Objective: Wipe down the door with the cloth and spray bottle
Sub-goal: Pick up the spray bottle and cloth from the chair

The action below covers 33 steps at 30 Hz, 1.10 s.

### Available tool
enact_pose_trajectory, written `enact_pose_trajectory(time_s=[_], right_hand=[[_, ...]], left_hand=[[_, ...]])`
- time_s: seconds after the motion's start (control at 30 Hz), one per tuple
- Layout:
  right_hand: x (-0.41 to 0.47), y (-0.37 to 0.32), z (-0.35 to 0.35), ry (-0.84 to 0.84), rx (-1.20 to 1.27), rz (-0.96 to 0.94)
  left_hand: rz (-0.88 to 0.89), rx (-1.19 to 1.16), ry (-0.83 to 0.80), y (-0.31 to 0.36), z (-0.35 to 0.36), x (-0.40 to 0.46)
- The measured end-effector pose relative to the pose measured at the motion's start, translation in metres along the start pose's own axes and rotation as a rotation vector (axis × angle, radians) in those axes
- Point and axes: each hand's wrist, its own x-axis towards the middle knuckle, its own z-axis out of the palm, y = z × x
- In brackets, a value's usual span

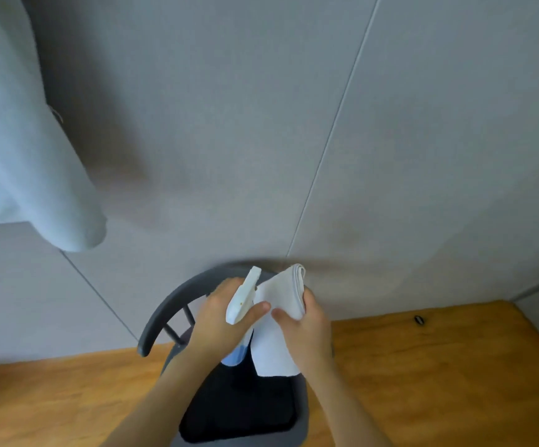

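While left hand point(219, 312) grips spray bottle point(241, 298) — right hand point(307, 327) pinches cloth point(278, 317).

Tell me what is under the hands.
A grey chair with a dark seat on the wood floor. The left hand, spray bottle, right hand and cloth hide part of its back.

1. The spray bottle point(241, 304) was mostly hidden behind the left hand point(219, 317).
2. The chair point(178, 304) seat ran off the bottom edge.
3. A small dark object point(419, 320) on the floor point(423, 366), possibly a doorstop, was too small to identify.
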Motion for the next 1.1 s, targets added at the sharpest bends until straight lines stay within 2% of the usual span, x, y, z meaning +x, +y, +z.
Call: enact_pose_trajectory(time_s=[0.27,0.53,0.7,0.9,1.1], right_hand=[[-0.034,-0.065,-0.088,0.136,0.168,-0.041],[-0.065,-0.06,-0.196,0.265,0.23,-0.046],[-0.071,-0.027,-0.291,0.332,0.276,-0.064],[-0.061,0.029,-0.422,0.417,0.274,-0.084],[-0.04,0.081,-0.533,0.539,0.237,-0.059]], left_hand=[[0.17,-0.013,-0.088,0.109,-0.003,-0.004],[0.254,-0.1,-0.178,0.196,0.045,-0.028],[0.366,-0.1,-0.259,0.261,0.124,-0.034],[0.457,-0.132,-0.338,0.341,0.252,-0.033],[0.473,-0.187,-0.417,0.412,0.369,-0.028]])
